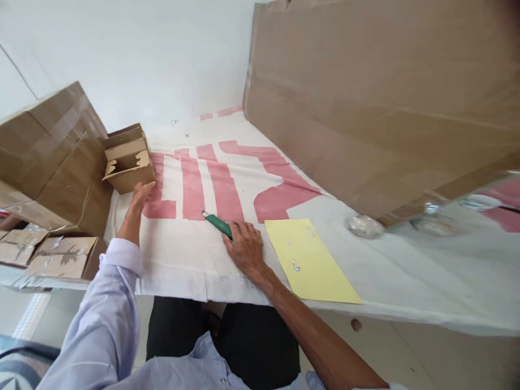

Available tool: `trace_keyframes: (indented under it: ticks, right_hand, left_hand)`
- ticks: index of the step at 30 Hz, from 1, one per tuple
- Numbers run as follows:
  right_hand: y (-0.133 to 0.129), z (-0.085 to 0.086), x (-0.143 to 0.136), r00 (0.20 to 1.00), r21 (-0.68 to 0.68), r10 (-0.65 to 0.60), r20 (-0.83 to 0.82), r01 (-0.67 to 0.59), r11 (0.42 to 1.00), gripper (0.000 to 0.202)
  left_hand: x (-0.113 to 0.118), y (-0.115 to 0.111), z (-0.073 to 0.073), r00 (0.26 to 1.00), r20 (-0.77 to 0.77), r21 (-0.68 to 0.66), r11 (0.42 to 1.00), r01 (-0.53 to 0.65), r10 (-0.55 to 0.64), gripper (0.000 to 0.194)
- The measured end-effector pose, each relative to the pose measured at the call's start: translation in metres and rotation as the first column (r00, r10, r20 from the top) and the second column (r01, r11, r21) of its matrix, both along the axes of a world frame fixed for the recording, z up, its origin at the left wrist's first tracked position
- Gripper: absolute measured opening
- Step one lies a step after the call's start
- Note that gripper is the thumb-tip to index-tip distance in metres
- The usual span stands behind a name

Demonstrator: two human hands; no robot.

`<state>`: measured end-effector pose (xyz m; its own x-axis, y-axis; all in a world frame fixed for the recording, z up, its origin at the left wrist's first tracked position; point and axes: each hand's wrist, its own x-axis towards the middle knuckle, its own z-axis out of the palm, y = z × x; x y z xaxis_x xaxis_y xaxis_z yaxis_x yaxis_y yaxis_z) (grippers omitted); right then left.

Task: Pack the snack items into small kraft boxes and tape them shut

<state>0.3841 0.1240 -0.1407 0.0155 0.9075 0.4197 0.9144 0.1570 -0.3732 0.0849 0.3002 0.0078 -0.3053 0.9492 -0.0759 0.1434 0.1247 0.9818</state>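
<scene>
My left hand (143, 193) reaches to the front of a small open cardboard box (136, 179). Its fingers are stretched out at the box's lower right corner; whether they press on it I cannot tell. The box's flaps stand up, and its inside looks dark. My right hand (246, 246) rests low on the table with its fingers closed over the rear end of a green utility knife (218, 224). The knife lies slanted, tip pointing to the upper left. Just right of that hand is a yellow sheet (314, 265) with small scraps on it.
A large cardboard carton (365, 103) fills the right rear. Another taped carton (52, 162) stands at the left, with smaller boxes (60, 257) before it. A white cloth with red print (193, 189) covers the table. A clear tape roll (365, 226) lies at the right.
</scene>
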Motion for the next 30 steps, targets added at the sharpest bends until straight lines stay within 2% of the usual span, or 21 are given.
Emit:
trace_keyframes:
  ticks: [2, 4, 5, 6, 7, 9, 11, 13, 16, 19, 22, 24, 26, 30]
  right_hand:
    - [-0.001, -0.004, 0.002, 1.0, 0.015, -0.001, 0.001, 0.001, 1.0, 0.032]
    - [-0.002, -0.009, 0.004, 1.0, 0.034, 0.0, 0.002, 0.0, 0.999, 0.032]
    - [-0.003, -0.012, 0.005, 1.0, 0.042, 0.006, 0.003, -0.006, 0.999, 0.032]
    - [-0.003, -0.014, 0.006, 1.0, 0.048, 0.014, 0.004, -0.014, 0.999, 0.032]
    - [-0.003, -0.015, 0.006, 1.0, 0.052, 0.019, 0.005, -0.02, 0.998, 0.032]
    - [-0.004, -0.016, 0.006, 1.0, 0.051, 0.019, 0.01, -0.02, 0.999, 0.031]
    - [-0.004, -0.014, 0.005, 1.0, 0.038, 0.007, 0.018, -0.008, 0.999, 0.031]
    - [-0.003, -0.012, 0.003, 1.0, 0.017, 0.001, 0.023, -0.001, 1.0, 0.032]
    - [-0.001, -0.009, 0.002, 1.0, -0.005, -0.003, 0.017, 0.003, 1.0, 0.031]
    - [0.0, -0.009, 0.001, 1.0, -0.023, -0.001, 0.018, 0.001, 1.0, 0.031]
    - [0.002, -0.009, 0.001, 1.0, -0.032, 0.007, 0.02, -0.007, 0.999, 0.03]
    - [0.003, -0.009, 0.0, 1.0, -0.027, 0.008, 0.02, -0.007, 1.0, 0.028]
    - [0.004, -0.009, -0.001, 1.0, -0.027, 0.004, 0.028, -0.003, 1.0, 0.027]
    - [0.004, -0.007, -0.001, 0.999, -0.018, -0.013, 0.04, 0.014, 1.0, 0.024]
  left_hand:
    - [0.001, -0.038, 0.005, 0.993, -0.078, -0.007, 0.996, 0.085, -0.085, 0.054]
    - [-0.01, -0.082, 0.017, 0.954, -0.203, -0.009, 0.974, 0.226, -0.223, 0.07]
    - [-0.02, -0.104, 0.026, 0.874, -0.34, -0.013, 0.93, 0.366, -0.349, 0.08]
    - [-0.035, -0.126, 0.038, 0.758, -0.474, -0.032, 0.869, 0.494, -0.448, 0.091]
    - [-0.052, -0.147, 0.052, 0.649, -0.573, -0.062, 0.816, 0.575, -0.5, 0.101]
    - [-0.092, -0.181, 0.081, 0.475, -0.704, -0.155, 0.767, 0.622, -0.528, 0.118]
    - [-0.133, -0.203, 0.105, 0.323, -0.78, -0.297, 0.771, 0.563, -0.536, 0.13]
    - [-0.167, -0.214, 0.12, 0.197, -0.801, -0.452, 0.786, 0.421, -0.566, 0.136]
    - [-0.201, -0.218, 0.122, 0.061, -0.767, -0.613, 0.758, 0.223, -0.638, 0.144]
    - [-0.218, -0.218, 0.113, -0.013, -0.772, -0.629, 0.762, 0.152, -0.635, 0.143]
    - [-0.215, -0.22, 0.106, -0.036, -0.821, -0.563, 0.799, 0.212, -0.569, 0.128]
    - [-0.197, -0.224, 0.1, -0.023, -0.851, -0.509, 0.813, 0.283, -0.525, 0.118]
    - [-0.164, -0.23, 0.088, 0.006, -0.878, -0.444, 0.818, 0.366, -0.479, 0.113]
    - [-0.081, -0.242, 0.057, 0.072, -0.931, -0.271, 0.81, 0.52, -0.357, 0.114]
